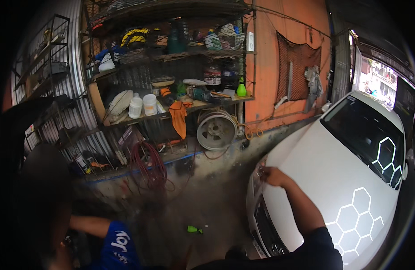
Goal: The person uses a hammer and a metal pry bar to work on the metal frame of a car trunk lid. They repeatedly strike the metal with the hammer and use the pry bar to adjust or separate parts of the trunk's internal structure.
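1. The right hand (272, 176) rests on the front edge of the white car's bonnet (324, 171), right of centre in the frame, just above the headlight (258, 173). Its fingers are curled over the edge, but whether they clamp it or merely press on it cannot be told.
2. The left hand is not in view. A bare forearm and blue sleeve (115, 243) at the lower left seem to belong to another person crouched there, whose hands are hidden in blur and shadow.
3. The bonnet lies shut and flush with the body, and the grille (266, 225) below it sits closed. Judging by that, the work on the car's front is at its very start: nothing is lifted, removed or laid out yet.
4. Honeycomb light reflections (356, 211) lie across the paint and windscreen. The panel looks clean and unmarked.
5. On the concrete floor (207, 202) a small green object (193, 229) lies alone, well apart from the hand.
6. The metal shelves (171, 108) at the upper left carry bottles, tubs and an orange rag (178, 117), with a bare wheel rim (215, 130) and coiled red hose (147, 166) beneath, all untouched.
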The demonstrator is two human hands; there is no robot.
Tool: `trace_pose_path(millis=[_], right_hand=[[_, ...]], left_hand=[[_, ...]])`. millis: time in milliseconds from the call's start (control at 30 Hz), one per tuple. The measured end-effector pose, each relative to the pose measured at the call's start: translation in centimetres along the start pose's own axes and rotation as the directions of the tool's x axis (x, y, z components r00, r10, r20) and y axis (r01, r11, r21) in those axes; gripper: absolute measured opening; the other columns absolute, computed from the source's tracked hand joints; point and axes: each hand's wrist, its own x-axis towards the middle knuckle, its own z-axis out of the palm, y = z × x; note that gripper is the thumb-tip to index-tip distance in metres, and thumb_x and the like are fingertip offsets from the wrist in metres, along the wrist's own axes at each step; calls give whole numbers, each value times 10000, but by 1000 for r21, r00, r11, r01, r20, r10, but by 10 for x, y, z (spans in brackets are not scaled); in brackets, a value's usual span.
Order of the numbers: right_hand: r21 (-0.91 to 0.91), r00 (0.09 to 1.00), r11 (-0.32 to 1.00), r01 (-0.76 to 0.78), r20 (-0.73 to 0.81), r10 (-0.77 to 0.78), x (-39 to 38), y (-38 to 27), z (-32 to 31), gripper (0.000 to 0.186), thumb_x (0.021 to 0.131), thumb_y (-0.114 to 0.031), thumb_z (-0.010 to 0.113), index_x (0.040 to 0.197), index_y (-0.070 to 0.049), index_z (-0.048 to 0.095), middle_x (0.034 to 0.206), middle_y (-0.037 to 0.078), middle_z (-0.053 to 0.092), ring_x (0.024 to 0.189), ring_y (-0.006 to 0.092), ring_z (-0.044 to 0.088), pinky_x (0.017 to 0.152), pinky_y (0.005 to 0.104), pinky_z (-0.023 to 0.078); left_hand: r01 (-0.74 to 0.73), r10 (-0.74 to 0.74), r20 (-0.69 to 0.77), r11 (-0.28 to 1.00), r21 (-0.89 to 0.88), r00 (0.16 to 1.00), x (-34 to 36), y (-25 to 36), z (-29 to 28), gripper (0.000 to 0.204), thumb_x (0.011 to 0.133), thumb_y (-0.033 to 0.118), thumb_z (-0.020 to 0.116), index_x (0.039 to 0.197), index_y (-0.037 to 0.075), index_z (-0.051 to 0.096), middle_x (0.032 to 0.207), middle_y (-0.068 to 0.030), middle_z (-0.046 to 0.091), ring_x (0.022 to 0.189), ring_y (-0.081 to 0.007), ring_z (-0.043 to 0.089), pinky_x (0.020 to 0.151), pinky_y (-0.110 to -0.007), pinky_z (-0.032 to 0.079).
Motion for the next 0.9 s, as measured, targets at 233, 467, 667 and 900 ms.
trace_pose_path(millis=[233, 467, 667, 900], right_hand=[[1, 889, 973, 232, -407, -212, 323, 3, -118, 419, 940, -362, 716, 1168, -13, 743, 1049, 278, 759, 1037, 443, 741, 907, 509, 565], [-242, 922, 965, 100, -341, -181, 590, -27, -172, 575, 913, -396, 730, 1291, 37, 710, 1307, 277, 715, 1218, 438, 690, 1072, 457, 538], [-520, 991, 844, 132, 99, -94, 767, -42, -73, 727, 893, -550, 721, 1356, 9, 689, 1421, 281, 655, 1314, 421, 646, 1093, 488, 528], [-838, 932, 541, 69, -139, -335, 859, 68, -105, 523, 964, -455, 598, 1237, -44, 768, 1250, 224, 749, 1150, 403, 735, 973, 544, 581]], left_hand=[[175, -204, -140, 964, -199, 969, 105, 52, -47, 386, 913, 300, 791, 1249, 136, 694, 1188, -176, 685, 1033, -318, 633, 877, -459, 511], [348, -470, -240, 841, -414, 849, 143, 92, -67, 311, 907, 254, 768, 1181, 115, 720, 1087, -160, 706, 913, -286, 643, 774, -449, 519], [544, -758, -190, 596, -591, 624, 50, 51, -11, 250, 902, 215, 748, 1122, 98, 743, 1000, -147, 724, 811, -258, 652, 685, -441, 526], [758, -824, 137, 424, -495, 550, -33, 15, 141, 189, 895, 170, 725, 1054, 78, 769, 899, -132, 745, 691, -226, 662, 582, -432, 534]])
